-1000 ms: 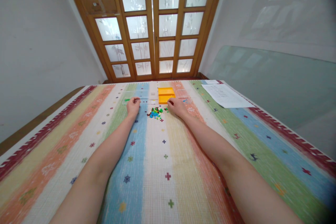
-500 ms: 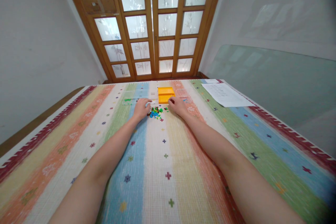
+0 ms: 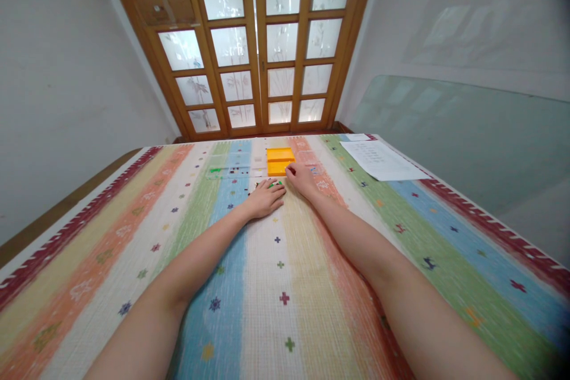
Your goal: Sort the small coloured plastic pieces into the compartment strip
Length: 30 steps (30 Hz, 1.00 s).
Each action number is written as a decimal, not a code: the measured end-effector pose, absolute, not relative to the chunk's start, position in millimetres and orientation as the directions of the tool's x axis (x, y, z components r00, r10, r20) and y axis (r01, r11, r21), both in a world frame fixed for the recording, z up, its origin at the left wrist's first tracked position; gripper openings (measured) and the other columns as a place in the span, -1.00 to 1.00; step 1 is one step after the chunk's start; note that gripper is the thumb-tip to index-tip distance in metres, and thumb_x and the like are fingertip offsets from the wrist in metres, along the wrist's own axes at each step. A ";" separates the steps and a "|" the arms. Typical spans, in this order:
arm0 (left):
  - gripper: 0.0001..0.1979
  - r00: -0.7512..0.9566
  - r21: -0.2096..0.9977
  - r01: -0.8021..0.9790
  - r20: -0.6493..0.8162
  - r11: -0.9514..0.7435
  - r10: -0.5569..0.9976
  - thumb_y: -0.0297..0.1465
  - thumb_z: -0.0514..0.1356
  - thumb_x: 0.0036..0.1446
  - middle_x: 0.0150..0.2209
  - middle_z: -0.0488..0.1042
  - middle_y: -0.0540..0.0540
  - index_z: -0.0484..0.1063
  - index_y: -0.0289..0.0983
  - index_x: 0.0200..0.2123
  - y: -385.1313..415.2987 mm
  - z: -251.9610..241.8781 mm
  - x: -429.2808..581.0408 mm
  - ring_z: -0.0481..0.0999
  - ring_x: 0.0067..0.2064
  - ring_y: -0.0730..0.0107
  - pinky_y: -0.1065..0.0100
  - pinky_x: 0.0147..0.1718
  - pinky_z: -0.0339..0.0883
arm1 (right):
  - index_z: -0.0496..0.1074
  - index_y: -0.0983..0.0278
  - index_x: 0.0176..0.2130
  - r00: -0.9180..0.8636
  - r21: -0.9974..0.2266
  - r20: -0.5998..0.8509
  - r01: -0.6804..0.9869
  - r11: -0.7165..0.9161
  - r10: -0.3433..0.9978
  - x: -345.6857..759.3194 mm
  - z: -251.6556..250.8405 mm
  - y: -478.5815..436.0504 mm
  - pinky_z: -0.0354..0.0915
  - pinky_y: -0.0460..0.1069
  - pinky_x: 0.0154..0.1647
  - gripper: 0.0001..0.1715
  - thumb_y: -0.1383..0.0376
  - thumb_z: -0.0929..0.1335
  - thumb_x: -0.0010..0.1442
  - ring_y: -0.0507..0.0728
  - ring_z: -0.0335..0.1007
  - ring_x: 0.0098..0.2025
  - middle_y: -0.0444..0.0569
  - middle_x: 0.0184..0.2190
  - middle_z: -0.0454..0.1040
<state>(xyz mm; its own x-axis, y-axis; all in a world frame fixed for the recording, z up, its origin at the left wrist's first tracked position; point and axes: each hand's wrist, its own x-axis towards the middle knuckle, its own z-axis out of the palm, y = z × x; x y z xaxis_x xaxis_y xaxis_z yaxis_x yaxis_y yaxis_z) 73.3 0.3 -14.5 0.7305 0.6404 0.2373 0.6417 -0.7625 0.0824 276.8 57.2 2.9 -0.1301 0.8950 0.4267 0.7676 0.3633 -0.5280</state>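
My left hand [image 3: 266, 198] lies flat with its fingers spread over the pile of small coloured pieces, covering most of it. A few green pieces [image 3: 279, 183] and dark ones show around its fingertips. Beside the front right corner of the yellow box [image 3: 280, 155], my right hand [image 3: 300, 179] has its thumb and fingers pinched together; whatever is between them is too small to make out. The box stands open, with two shallow halves. Left of it, a clear compartment tray holds green pieces [image 3: 215, 170] and dark pieces [image 3: 234, 171].
Another clear tray [image 3: 315, 170] with a few blue bits sits right of the yellow box. Printed paper sheets [image 3: 383, 160] lie at the table's far right. A striped cloth [image 3: 262, 285] covers the table; wooden glazed doors [image 3: 260, 71] stand behind it.
My left hand has moved right and toward me, from the pile's left side to on top of it, its fingers now spread. My right hand has hardly moved.
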 end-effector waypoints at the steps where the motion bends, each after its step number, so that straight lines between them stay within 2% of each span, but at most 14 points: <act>1: -0.51 0.731 0.079 0.641 0.240 -0.763 0.639 -0.18 -0.01 0.47 0.35 0.38 -0.16 0.40 -0.20 0.32 0.5 -14.5 73.2 0.15 0.43 -0.02 -0.04 0.41 -0.05 | 0.57 0.31 -0.19 -0.133 -0.527 0.425 0.768 0.365 0.895 276.6 3.4 56.7 0.19 -0.03 -0.18 -0.74 0.30 0.29 0.33 0.17 0.34 -0.23 0.07 -0.29 0.58; 8: -0.57 0.741 0.073 0.621 0.267 -0.780 0.616 -0.29 -0.01 0.46 0.24 0.48 -0.16 0.48 -0.20 0.23 1.8 -10.9 71.0 0.28 0.32 0.06 0.00 0.38 0.04 | 0.57 0.32 -0.21 -0.143 -0.513 0.419 0.777 0.364 0.897 275.8 5.0 54.2 0.18 -0.03 -0.19 -0.73 0.30 0.28 0.34 0.15 0.34 -0.25 0.09 -0.28 0.59; 19: -0.58 0.735 0.094 0.622 0.274 -0.777 0.621 -0.27 0.01 0.45 0.19 0.50 -0.19 0.51 -0.18 0.22 -2.1 -7.4 69.6 0.34 0.24 0.07 0.02 0.31 0.15 | 0.56 0.31 -0.23 -0.152 -0.501 0.410 0.786 0.362 0.899 275.7 4.3 53.6 0.19 -0.02 -0.19 -0.73 0.30 0.28 0.35 0.16 0.36 -0.25 0.09 -0.27 0.60; 30: -0.58 0.719 0.108 0.625 0.305 -0.773 0.624 -0.32 0.00 0.45 0.18 0.50 -0.17 0.48 -0.16 0.24 -4.9 -8.4 69.5 0.34 0.24 0.08 0.02 0.29 0.16 | 0.57 0.31 -0.22 -0.172 -0.482 0.405 0.794 0.370 0.898 276.0 4.7 53.5 0.19 -0.03 -0.19 -0.73 0.31 0.27 0.35 0.15 0.37 -0.25 0.09 -0.28 0.60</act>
<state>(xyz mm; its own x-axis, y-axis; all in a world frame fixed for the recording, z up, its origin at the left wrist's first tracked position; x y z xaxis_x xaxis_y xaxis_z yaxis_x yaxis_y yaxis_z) 69.5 -4.9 -8.4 0.7192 0.6241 0.3054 0.6251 -0.7731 0.1080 276.0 53.5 4.7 -0.1725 0.8978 0.4051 0.7940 0.3701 -0.4822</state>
